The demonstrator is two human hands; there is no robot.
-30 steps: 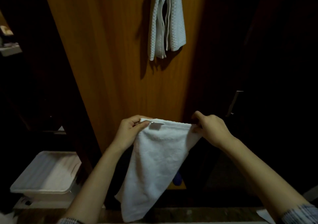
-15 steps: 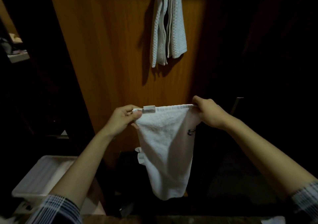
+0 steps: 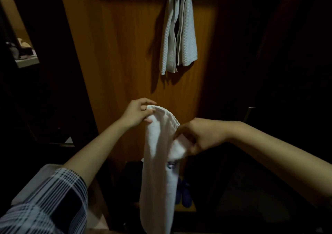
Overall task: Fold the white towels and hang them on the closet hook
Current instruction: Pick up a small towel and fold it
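Head view, and the left hand (image 3: 137, 114) pinches the hemmed top edge of the soft white terry towel (image 3: 158, 176) while the right hand (image 3: 195, 136) grips its bunched side, seemingly narrowing the fold, with ribbed waffle towels (image 3: 179, 36) hanging high on the wooden closet door (image 3: 125, 54).

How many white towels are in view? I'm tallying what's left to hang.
2: one waffle-weave towel hanging high on the closet door, one white towel held between both hands. Others may be hidden in the dark.
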